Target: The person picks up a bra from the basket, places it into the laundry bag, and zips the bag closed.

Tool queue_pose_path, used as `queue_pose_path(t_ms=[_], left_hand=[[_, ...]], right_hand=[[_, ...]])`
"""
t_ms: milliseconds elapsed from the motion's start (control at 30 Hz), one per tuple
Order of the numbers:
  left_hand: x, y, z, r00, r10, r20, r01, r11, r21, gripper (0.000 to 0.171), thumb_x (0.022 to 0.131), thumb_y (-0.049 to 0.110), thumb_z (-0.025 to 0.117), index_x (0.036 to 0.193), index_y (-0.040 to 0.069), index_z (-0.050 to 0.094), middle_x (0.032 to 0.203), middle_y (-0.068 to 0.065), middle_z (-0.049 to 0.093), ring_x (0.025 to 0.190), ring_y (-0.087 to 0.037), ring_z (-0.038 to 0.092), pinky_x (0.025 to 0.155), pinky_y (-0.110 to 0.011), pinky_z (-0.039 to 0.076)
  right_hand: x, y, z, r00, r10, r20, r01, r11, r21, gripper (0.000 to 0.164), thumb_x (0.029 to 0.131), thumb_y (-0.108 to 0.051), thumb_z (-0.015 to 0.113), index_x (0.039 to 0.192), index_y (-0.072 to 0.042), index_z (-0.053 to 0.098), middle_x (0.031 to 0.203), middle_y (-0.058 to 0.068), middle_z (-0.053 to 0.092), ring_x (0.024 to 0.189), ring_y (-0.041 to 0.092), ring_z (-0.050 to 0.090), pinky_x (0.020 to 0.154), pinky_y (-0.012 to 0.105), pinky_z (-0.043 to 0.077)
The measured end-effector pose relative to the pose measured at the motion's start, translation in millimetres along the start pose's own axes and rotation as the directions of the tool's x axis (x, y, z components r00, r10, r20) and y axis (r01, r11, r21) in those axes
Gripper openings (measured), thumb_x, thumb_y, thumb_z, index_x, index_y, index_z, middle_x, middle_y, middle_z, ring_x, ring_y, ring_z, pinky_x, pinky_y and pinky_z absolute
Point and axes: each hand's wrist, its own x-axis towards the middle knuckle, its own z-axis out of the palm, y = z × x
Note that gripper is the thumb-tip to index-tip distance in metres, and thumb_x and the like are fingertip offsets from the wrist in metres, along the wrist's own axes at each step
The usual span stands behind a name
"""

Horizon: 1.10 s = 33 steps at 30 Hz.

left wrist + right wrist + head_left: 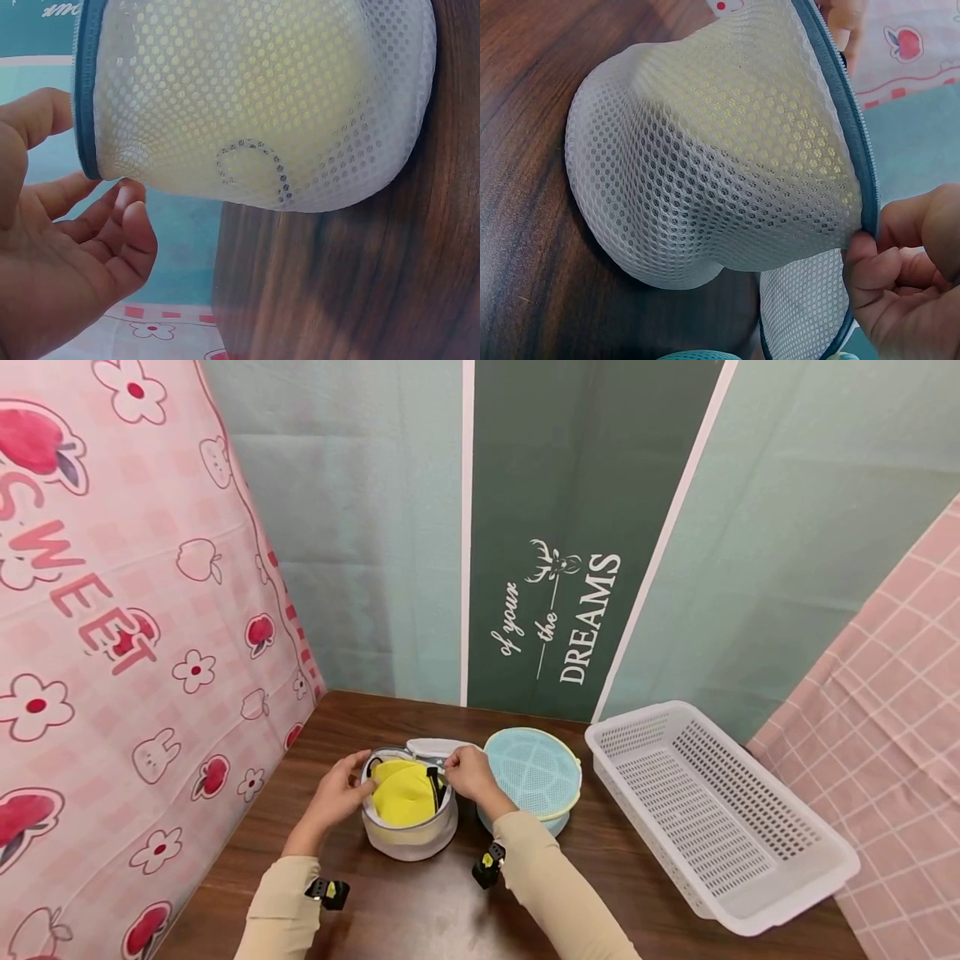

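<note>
A round white mesh laundry bag (411,839) stands on the table, its blue-grey zipped rim undone. Inside lies a yellow fabric item (405,793) with black straps or trim along its sides; its kind is hidden by the folds. At the bag's left rim, my left hand (337,792) holds the edge, thumb over the inside and fingers outside. My right hand (471,774) pinches the rim on the opposite side, right at the zip (862,165). The bag's mesh lid (806,300) is folded back behind that hand.
Close to the right of the bag sits a light blue round mesh bag (532,772) with yellow edging. Farther right, a white plastic basket (675,827) with slotted walls stands on the brown wooden table (405,910). Patterned curtains (360,527) surround the table's back and sides.
</note>
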Motion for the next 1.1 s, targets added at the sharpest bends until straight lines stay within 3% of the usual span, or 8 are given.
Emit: queue_pose_path(t_ms=[200,400,633,733,900,1000,1100], left_hand=[[0.2,-3.4,0.3,0.999,-0.027,-0.023,0.027,0.999,0.025,0.050,0.083,0.005,0.062,0.129,-0.007,0.047,0.110,-0.020,0.056,0.084,-0.025,0.051,0.069,-0.032,0.043],[0.7,-7.1,0.0,0.995,-0.040,-0.089,0.046,0.997,0.063,0.034,0.078,-0.001,0.060,0.112,-0.006,0.061,0.082,-0.009,0.057,0.071,-0.018,0.051,0.057,-0.026,0.042],[-2.0,-7.0,-1.2,0.993,-0.047,-0.110,0.054,0.997,0.058,0.032,0.077,-0.003,0.059,0.109,-0.007,0.062,0.079,-0.007,0.056,0.067,-0.016,0.050,0.053,-0.024,0.042],[-2.8,-6.4,-2.0,0.993,-0.044,-0.114,0.052,0.997,0.063,0.032,0.077,-0.003,0.058,0.108,-0.008,0.062,0.079,-0.007,0.056,0.067,-0.016,0.050,0.053,-0.024,0.041],[-3.7,-5.4,-3.2,0.992,-0.045,-0.117,0.054,0.996,0.075,0.030,0.077,-0.002,0.059,0.106,-0.008,0.063,0.077,-0.006,0.056,0.066,-0.016,0.049,0.053,-0.024,0.040],[-3.9,-5.5,-2.9,0.992,-0.057,-0.112,0.064,0.996,0.064,0.030,0.078,-0.002,0.058,0.106,-0.008,0.063,0.078,-0.006,0.055,0.066,-0.016,0.049,0.053,-0.024,0.040],[-4.0,-6.8,-0.6,0.992,-0.075,-0.100,0.080,0.996,0.047,0.030,0.078,-0.002,0.058,0.108,-0.007,0.063,0.079,-0.007,0.055,0.067,-0.017,0.049,0.053,-0.025,0.042]], right_hand=[[0,1,3,1.000,0.005,-0.018,-0.004,1.000,0.028,0.008,0.076,0.001,0.063,0.074,-0.004,0.069,0.067,0.000,0.061,0.062,0.012,0.053,0.056,0.026,0.046],[-1,1,3,0.999,0.051,0.011,-0.051,0.996,0.072,0.008,0.078,-0.001,0.063,0.074,-0.004,0.069,0.068,0.000,0.061,0.058,0.012,0.051,0.055,0.026,0.045],[0,1,-1,0.994,0.111,0.024,-0.112,0.992,0.055,0.009,0.078,-0.005,0.061,0.070,-0.006,0.066,0.066,-0.001,0.058,0.057,0.013,0.049,0.052,0.026,0.041],[2,-1,-4,0.987,0.155,0.035,-0.157,0.986,0.050,0.005,0.079,-0.007,0.062,0.080,-0.004,0.066,0.075,0.002,0.061,0.065,0.016,0.053,0.057,0.029,0.045],[7,-3,-3,0.965,0.239,0.110,-0.247,0.967,0.066,0.030,0.081,-0.010,0.059,0.106,0.005,0.060,0.102,0.016,0.060,0.084,0.025,0.055,0.072,0.038,0.047],[9,-2,2,0.948,0.280,0.150,-0.298,0.947,0.119,0.047,0.082,-0.011,0.056,0.123,0.011,0.049,0.122,0.025,0.051,0.105,0.033,0.051,0.085,0.043,0.043],[9,2,8,0.931,0.324,0.169,-0.355,0.912,0.207,0.060,0.085,-0.014,0.053,0.135,0.013,0.034,0.136,0.029,0.037,0.123,0.039,0.037,0.096,0.047,0.035]])
